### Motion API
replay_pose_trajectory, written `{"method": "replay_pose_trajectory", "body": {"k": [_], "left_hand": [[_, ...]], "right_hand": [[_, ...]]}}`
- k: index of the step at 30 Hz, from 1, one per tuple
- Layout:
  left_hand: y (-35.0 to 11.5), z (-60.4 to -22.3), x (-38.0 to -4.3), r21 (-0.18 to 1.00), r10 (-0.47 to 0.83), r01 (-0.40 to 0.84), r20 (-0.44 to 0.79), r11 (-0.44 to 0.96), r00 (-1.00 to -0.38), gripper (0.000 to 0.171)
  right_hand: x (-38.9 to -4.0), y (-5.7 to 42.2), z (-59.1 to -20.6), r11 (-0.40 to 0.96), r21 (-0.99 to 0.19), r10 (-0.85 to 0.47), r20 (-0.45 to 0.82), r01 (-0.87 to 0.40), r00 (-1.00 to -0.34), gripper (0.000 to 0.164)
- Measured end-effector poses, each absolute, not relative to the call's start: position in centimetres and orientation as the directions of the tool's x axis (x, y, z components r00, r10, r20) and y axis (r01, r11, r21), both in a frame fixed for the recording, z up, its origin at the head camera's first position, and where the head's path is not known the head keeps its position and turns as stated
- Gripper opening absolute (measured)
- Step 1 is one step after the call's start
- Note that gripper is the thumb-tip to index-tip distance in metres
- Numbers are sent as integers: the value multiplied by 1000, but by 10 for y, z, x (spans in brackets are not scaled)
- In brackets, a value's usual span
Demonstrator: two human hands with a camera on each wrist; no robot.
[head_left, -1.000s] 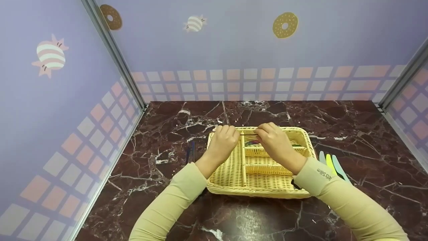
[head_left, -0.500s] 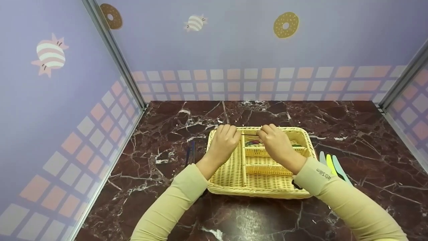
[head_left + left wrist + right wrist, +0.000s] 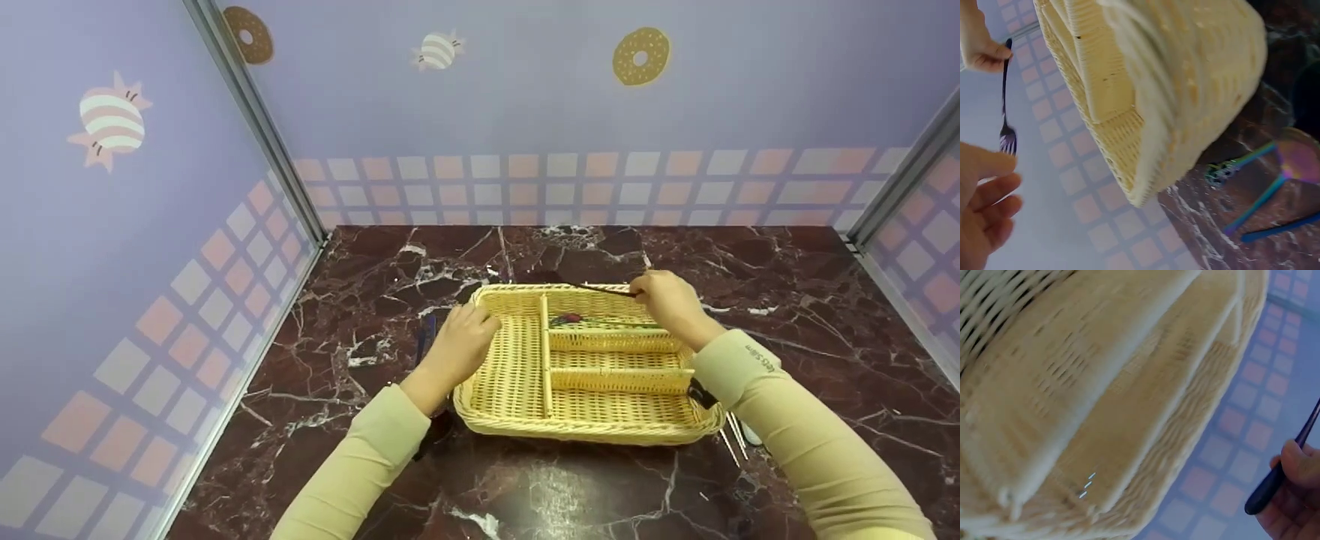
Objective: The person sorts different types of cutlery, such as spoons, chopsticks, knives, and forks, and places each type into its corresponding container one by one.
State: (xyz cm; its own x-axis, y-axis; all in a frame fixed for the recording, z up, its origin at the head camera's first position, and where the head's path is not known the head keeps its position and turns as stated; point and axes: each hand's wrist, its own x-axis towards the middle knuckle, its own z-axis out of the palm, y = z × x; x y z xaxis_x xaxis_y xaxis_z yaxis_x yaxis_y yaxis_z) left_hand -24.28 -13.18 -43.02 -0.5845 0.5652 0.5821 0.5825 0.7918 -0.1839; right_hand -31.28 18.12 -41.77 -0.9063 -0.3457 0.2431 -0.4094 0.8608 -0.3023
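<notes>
A purple-blue back wall (image 3: 525, 97), printed with doughnuts, a wrapped sweet and a band of squares, rises behind a dark red, white-veined marble-look surface (image 3: 555, 491). Near the middle of this surface stands a yellow woven divided basket (image 3: 592, 433), its right end partly covered by the right arm. Pale sleeves cover both forearms, cut off by the lower edge of the head view; the cuff lettering is hard to read.

Of the hands, the right hand (image 3: 670, 300) pinches the handle of a dark purple fork (image 3: 1004, 101) over the basket's far rim; in the head view the fork's head nearly melts into the dark surface. The left hand (image 3: 459, 341), fingers loosely curved, is over the basket's left rim.

Iridescent utensils lie left of the basket, among them a spoon (image 3: 1299, 160) cut off by the left wrist view's edge and a blue handle (image 3: 1280, 226). Thin metal sticks (image 3: 733, 439) lie partly hidden beneath the right sleeve. In the far compartment is a small red-and-blue piece (image 3: 571, 319), too blurred to name.
</notes>
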Motion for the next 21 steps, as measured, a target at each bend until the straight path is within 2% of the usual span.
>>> {"method": "replay_pose_trajectory", "body": {"k": [3,5,9,13,16,19,21], "left_hand": [[-143,-437,-238,-103,590,603,390,791,-707,6],[-147,-440,-236,-25,594,606,232,795,-770,12],[-152,-441,-234,88,582,580,9,810,-813,22],[-154,-441,-233,150,578,566,-51,811,-814,26],[-153,-440,-231,183,570,551,-72,814,-818,27],[-152,-438,-230,195,566,545,-78,816,-820,30],[-152,-438,-229,195,565,543,-80,817,-822,31]], "right_hand": [[-321,193,-422,884,-298,-346,100,-359,-933,15],[-325,197,-424,899,-279,-348,16,-338,-937,13],[-330,201,-426,924,-210,-341,-78,-319,-937,14],[-334,199,-429,940,-124,-330,-95,-318,-939,12],[-338,196,-434,939,-83,-342,-101,-334,-934,19],[-345,195,-441,924,-58,-382,-104,-378,-918,23],[-349,198,-447,906,-47,-423,-109,-420,-900,20]]}}
